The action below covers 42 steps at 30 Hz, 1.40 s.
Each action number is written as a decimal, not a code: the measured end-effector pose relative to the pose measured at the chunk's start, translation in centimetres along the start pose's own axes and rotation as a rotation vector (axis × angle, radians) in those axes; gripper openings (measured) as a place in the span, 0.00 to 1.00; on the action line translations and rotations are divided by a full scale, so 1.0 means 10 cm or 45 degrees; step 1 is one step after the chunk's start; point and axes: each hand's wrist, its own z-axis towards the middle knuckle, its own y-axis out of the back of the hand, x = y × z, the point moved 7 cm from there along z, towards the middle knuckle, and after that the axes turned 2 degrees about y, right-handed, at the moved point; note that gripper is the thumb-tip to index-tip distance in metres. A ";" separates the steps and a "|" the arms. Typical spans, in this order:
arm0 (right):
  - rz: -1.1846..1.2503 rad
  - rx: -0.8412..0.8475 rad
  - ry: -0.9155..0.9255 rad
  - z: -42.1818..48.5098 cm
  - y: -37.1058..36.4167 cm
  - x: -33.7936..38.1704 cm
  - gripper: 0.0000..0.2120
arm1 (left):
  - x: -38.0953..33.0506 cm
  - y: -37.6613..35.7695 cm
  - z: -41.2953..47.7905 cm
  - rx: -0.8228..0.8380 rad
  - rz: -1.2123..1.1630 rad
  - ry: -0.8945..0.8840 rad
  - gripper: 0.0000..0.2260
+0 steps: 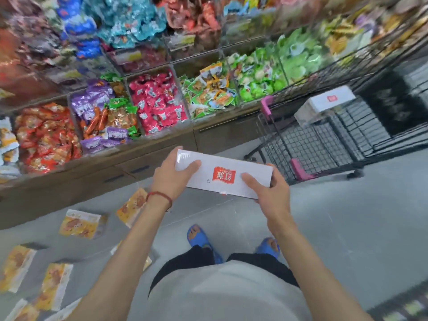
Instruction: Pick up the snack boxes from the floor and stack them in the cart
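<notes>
Shop floor (328, 218) | left hand (172, 179), right hand (266, 189) clamped on snack box (223, 174) | cart (308, 147) beyond

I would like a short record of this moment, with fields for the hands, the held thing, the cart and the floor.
left hand: grips the left end of the white box, thumb on top
right hand: grips the right end of the same box
held thing: flat, red logo facing up, held above the floor
cart: black wire, pink handle, ahead to the right; a second white box lies inside
floor: several yellow boxes at the left, not yet picked up
background: snack bins full of coloured packets
</notes>
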 end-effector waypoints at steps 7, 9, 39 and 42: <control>0.128 -0.252 0.132 0.02 1.54 0.13 0.34 | -1.08 -1.13 -0.48 -0.035 0.096 -0.269 0.30; 0.151 -0.281 0.140 0.04 1.99 0.14 0.37 | -1.29 -1.49 -0.61 -0.036 0.068 -0.308 0.29; 0.052 -0.183 0.061 2.74 4.00 1.00 0.29 | -3.28 -3.94 0.76 -0.063 0.035 -0.121 0.29; -0.009 -0.106 -0.005 3.07 4.07 1.01 0.29 | -3.38 -4.13 0.88 -0.066 0.067 -0.061 0.24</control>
